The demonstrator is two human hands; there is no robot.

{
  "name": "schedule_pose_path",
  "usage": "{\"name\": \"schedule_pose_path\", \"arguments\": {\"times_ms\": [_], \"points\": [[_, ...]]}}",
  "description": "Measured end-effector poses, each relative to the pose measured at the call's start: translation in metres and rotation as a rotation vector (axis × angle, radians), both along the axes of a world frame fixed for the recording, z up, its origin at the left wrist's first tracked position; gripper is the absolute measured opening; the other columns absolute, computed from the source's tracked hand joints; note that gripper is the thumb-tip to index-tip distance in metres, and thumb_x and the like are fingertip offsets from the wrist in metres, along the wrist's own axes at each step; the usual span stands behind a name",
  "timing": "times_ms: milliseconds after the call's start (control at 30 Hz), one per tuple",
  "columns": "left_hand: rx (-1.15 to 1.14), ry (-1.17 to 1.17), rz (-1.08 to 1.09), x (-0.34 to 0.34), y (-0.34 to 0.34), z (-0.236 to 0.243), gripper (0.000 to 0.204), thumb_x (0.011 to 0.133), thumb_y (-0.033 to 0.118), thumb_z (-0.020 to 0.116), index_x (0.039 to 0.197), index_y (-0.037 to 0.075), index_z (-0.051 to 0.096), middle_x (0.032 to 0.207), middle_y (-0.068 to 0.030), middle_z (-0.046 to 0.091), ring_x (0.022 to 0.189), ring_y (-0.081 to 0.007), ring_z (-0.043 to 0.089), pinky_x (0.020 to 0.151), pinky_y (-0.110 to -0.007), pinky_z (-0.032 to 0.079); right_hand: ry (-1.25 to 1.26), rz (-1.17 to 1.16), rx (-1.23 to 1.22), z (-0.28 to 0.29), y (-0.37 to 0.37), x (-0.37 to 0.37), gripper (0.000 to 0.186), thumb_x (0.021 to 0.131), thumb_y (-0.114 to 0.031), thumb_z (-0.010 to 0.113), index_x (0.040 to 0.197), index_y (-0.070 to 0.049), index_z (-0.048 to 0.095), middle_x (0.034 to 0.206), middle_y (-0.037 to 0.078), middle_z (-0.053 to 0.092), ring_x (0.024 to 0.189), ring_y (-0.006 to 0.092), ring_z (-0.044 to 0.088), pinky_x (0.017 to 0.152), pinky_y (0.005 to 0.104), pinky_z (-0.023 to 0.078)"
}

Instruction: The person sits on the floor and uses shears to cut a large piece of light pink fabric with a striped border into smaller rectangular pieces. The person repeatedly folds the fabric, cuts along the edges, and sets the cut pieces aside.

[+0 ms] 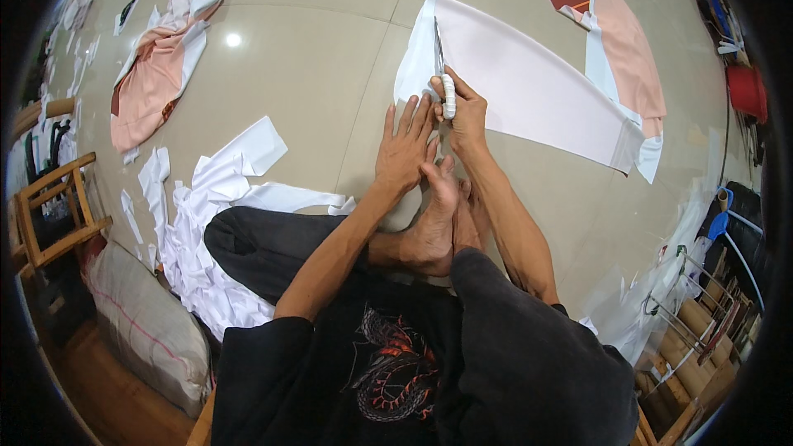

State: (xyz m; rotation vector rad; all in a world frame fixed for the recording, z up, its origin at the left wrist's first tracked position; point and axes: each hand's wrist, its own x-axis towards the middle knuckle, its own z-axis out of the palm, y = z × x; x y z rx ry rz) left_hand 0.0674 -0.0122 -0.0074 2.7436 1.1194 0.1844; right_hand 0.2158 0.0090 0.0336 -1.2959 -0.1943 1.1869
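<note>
A long pale pink cloth piece (529, 74) with a white strip along its left side lies flat on the tiled floor. My right hand (464, 114) is closed round the white-wrapped handle of a pair of scissors (448, 92), whose blades point away from me along the line between white and pink. Beside it, my left hand (405, 144) lies flat with its fingers stretched out, the fingertips at the lower edge of the white strip (415, 66). My bare feet (442, 215) are just below both hands.
White fabric scraps (202, 215) heap at my left, by a stuffed sack (144, 314) and a wooden stool (62, 206). Peach cloth lies at far left (153, 87) and far right (628, 58). A red tub (746, 91) and cardboard rolls (694, 322) stand along the right.
</note>
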Motion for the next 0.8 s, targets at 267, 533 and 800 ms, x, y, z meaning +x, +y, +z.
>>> {"name": "schedule_pose_path", "arguments": {"times_ms": [267, 533, 800], "points": [[-0.015, 0.057, -0.021, 0.000, 0.000, -0.001, 0.069, 0.108, 0.041, 0.046, 0.165, 0.005, 0.034, 0.173, -0.0124, 0.029, 0.164, -0.0302, 0.016, 0.132, -0.060, 0.010, 0.050, -0.078, -0.009, 0.008, 0.023, -0.008, 0.057, 0.090, -0.010, 0.085, 0.140, 0.006, 0.064, 0.078, 0.003, 0.066, 0.051, 0.0091, 0.052, 0.044, 0.0245, 0.039], [-0.054, 0.033, -0.015, 0.001, 0.000, -0.001, 0.071, 0.106, 0.040, 0.047, 0.166, 0.004, 0.032, 0.174, -0.0130, 0.028, 0.165, -0.0317, 0.012, 0.132, -0.060, 0.008, 0.078, -0.138, 0.068, 0.002, 0.030, -0.022, 0.057, 0.091, -0.010, 0.084, 0.141, 0.006, 0.063, 0.084, 0.003, 0.068, 0.052, 0.0065, 0.051, 0.043, 0.0221, 0.037], [-0.024, 0.056, -0.024, -0.002, 0.001, -0.010, 0.068, 0.107, 0.042, 0.046, 0.167, 0.013, 0.034, 0.176, -0.0111, 0.022, 0.165, -0.0323, 0.008, 0.132, -0.061, 0.006, 0.075, -0.080, 0.092, -0.005, 0.036, -0.017, 0.062, 0.098, -0.012, 0.078, 0.152, 0.004, 0.052, 0.104, 0.013, 0.073, 0.059, 0.0081, 0.056, 0.048, 0.0209, 0.040]]}}
